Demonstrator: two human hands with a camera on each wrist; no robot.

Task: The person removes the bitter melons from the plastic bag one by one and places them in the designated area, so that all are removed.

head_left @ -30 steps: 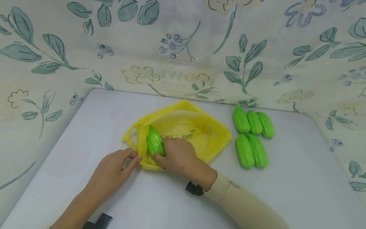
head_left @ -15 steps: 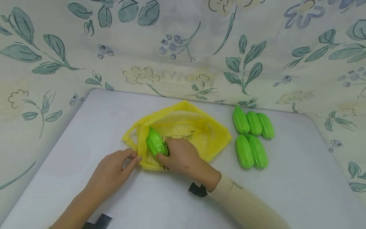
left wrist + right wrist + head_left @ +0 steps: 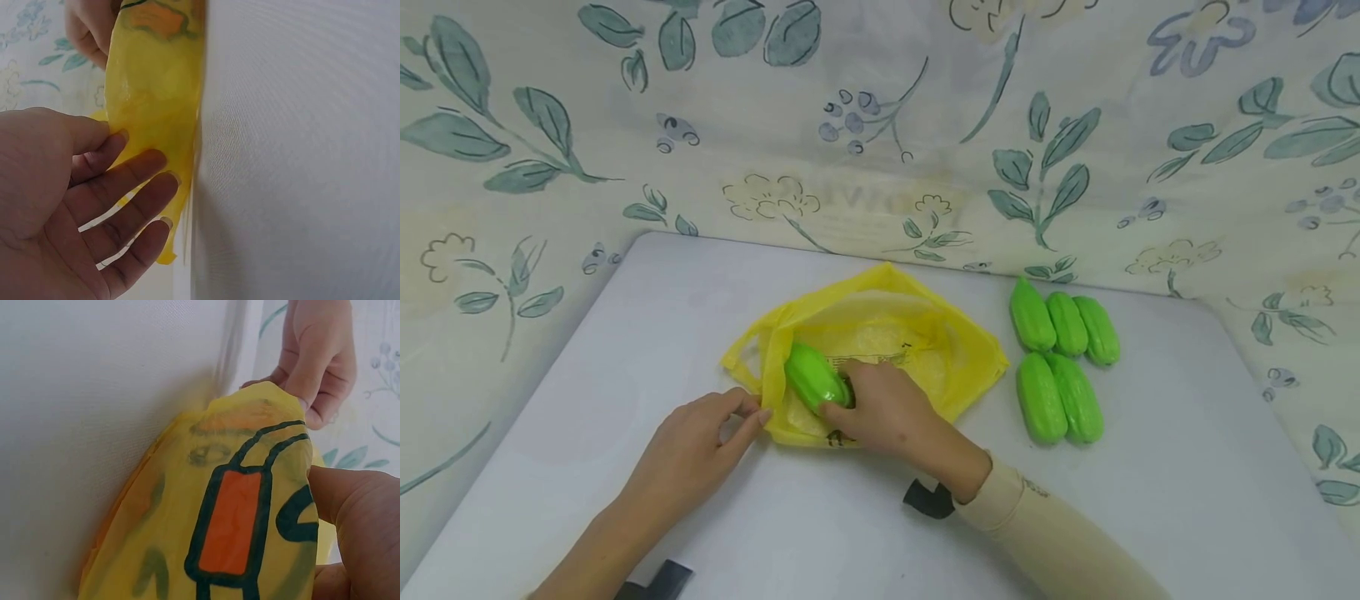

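Observation:
A yellow plastic bag (image 3: 958, 342) lies on the table with its mouth spread wide. At its near left edge my left hand (image 3: 707, 433) pinches the rim between thumb and index finger; in the left wrist view the other fingers of that hand (image 3: 81, 187) are spread along the bag's outside. My right hand (image 3: 887, 408) reaches into the mouth and grips the near end of a shiny green gourd-like vegetable (image 3: 812, 375), ridged and oblong, which lies slanted against the bag's left side. The right fingertips are hidden behind the vegetable and the hand. Printed bag wall (image 3: 231, 525) fills the right wrist view.
Several similar green vegetables (image 3: 1063, 358) lie in two rows on the white table (image 3: 1165, 467), right of the bag. Floral cloth (image 3: 880, 125) hangs behind the table's back edge (image 3: 760, 246) and along its sides.
My right hand has shifted a little to the right, drawing the near end of the green vegetable with it, so it lies more slanted. My left hand has stayed at the rim.

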